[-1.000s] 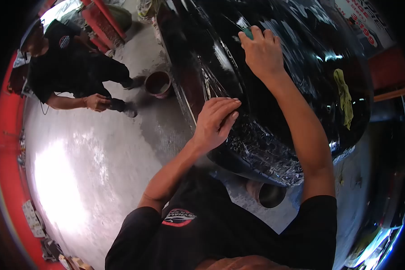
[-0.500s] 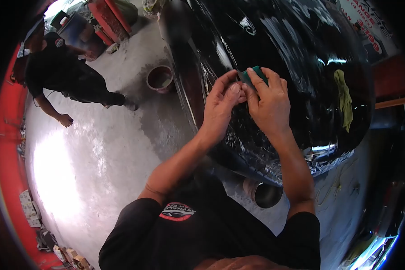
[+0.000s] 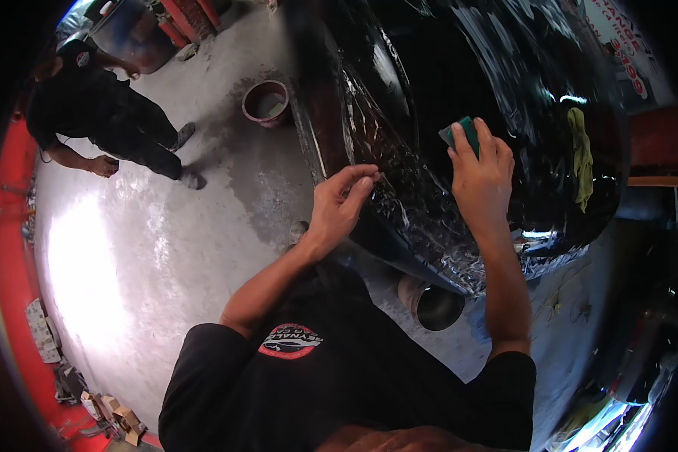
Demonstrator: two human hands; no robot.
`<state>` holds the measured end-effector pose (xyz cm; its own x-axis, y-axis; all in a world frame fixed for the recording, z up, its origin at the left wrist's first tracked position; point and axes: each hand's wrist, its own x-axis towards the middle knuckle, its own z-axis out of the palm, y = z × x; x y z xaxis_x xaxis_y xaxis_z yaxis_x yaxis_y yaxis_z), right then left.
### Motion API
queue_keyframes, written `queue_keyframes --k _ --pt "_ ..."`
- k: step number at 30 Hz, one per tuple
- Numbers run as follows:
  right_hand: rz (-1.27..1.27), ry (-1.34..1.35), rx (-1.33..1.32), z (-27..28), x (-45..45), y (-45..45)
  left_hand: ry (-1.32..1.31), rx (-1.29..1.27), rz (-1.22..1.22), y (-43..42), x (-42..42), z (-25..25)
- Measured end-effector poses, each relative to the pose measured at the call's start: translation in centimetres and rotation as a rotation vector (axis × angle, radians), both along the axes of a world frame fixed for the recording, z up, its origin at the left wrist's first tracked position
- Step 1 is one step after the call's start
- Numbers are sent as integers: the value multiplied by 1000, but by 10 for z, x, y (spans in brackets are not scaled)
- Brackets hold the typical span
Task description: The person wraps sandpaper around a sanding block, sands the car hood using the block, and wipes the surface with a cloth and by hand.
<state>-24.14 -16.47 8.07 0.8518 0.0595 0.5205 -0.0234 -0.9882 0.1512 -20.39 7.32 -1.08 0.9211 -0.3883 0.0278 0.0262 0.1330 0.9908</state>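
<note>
I've got the right hand (image 3: 482, 169) gripping a green sponge (image 3: 470, 134) over the black car (image 3: 437, 83), left of the yellow cloth (image 3: 582, 162); my left hand (image 3: 337, 209), half curled, is farther left of that cloth, and I can't tell if it's pinching anything.

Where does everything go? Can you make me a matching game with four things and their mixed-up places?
Things:
1. green block
2. yellow-green cloth
3. maroon bucket
4. big round logo

Places:
A. on the grey floor
B. on the camera wearer's black shirt
C. in the right hand
D. on the shiny black car

Right pairs: 1-C, 2-D, 3-A, 4-B.
</note>
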Motion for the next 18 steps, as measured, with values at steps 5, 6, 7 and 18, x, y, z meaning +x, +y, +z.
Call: queue_keyframes --k 5,6,7,18 --pt "34 -55 -94 7 72 8 -52 82 -39 15 -2 2" --pt "42 -68 -102 8 91 8 -12 98 -30 17 -1 11" --pt "48 -80 -109 10 110 8 -60 97 -15 18 3 9" --pt "31 -134 -320 36 282 13 -174 122 26 45 78 2"
